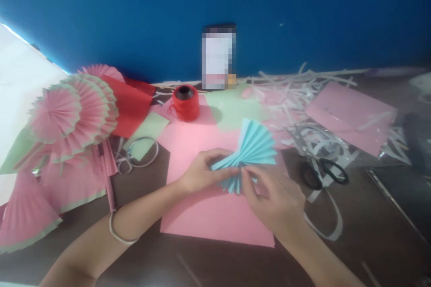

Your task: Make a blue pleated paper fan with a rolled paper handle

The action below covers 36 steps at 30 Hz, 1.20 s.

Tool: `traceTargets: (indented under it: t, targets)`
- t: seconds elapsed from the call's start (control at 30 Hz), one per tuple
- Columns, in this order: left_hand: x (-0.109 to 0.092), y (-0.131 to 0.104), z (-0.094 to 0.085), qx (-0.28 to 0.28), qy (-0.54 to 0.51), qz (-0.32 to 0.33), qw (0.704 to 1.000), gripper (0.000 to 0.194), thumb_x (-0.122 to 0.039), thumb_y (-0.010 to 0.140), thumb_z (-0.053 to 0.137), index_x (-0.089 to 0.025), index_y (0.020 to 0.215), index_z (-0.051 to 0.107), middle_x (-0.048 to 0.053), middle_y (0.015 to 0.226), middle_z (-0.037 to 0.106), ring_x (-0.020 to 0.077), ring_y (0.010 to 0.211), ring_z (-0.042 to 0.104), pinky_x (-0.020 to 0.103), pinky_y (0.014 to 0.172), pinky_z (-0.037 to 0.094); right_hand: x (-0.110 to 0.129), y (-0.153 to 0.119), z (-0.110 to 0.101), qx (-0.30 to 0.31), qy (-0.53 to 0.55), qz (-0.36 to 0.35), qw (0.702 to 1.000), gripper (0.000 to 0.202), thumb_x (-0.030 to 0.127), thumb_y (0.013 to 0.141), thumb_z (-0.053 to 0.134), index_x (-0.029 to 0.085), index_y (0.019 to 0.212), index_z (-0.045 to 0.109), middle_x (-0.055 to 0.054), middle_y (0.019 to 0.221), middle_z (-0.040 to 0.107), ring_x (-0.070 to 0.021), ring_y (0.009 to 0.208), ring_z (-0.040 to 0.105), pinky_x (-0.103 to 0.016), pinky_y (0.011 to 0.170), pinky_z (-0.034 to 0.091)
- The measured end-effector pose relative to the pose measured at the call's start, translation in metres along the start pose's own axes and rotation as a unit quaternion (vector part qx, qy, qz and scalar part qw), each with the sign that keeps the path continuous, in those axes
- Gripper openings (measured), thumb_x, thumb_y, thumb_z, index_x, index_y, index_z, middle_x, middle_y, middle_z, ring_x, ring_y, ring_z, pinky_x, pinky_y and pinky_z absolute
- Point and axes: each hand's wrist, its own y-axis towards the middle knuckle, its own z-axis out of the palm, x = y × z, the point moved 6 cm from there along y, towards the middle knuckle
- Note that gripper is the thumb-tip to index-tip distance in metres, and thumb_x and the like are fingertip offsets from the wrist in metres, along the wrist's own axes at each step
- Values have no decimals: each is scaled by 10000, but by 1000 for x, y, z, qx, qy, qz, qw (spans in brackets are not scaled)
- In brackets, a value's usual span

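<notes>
A light-blue pleated paper fan is held above a pink paper sheet. Its folds spread out on both sides of a pinched middle. My left hand grips it from the left, thumb laid across the folds near the centre. With thumb and finger together, my right hand pinches at the fan's middle from the lower right. Whether a thread or anything else small sits between those fingertips is too blurred to tell. Part of the fan's lower folds is hidden behind both hands.
A red thread spool stands behind the sheet. Pink-and-green pleated fans pile up at left near red paper. Black-handled scissors and white paper strips lie at right. A phone leans on the blue wall.
</notes>
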Motion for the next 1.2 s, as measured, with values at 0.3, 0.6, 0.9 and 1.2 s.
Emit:
traceTargets:
  t: [0.3,0.6,0.9,1.2]
  targets:
    - [-1,0,2,17,0,12,1000,283,-312,727,685,-150,958,664,77,969,668,183,874,615,298,784,470,0,2,-1,-2,13,-2,1000,99,125,795,582,183,875,582,0,728,684,-108,612,618,-224,636,470]
    - [2,0,1,17,-7,-12,1000,299,-335,744,666,-143,973,653,74,932,669,175,826,616,291,746,478,0,5,-4,-11,31,-3,999,186,160,748,603,181,932,583,-46,800,654,-150,718,621,-262,671,493]
    - [1,0,1,16,-1,2,1000,284,-318,746,666,-148,972,655,76,960,667,182,875,609,308,802,475,-3,5,-4,-11,-1,-6,1000,122,166,752,613,193,870,597,-33,787,636,-133,677,618,-242,643,473]
    - [-1,-1,1,13,5,13,1000,260,-281,737,677,-141,955,652,76,965,667,183,893,608,301,812,467,0,3,-1,1,-5,-11,1000,92,140,763,612,181,845,601,-22,770,636,-114,670,599,-231,641,458]
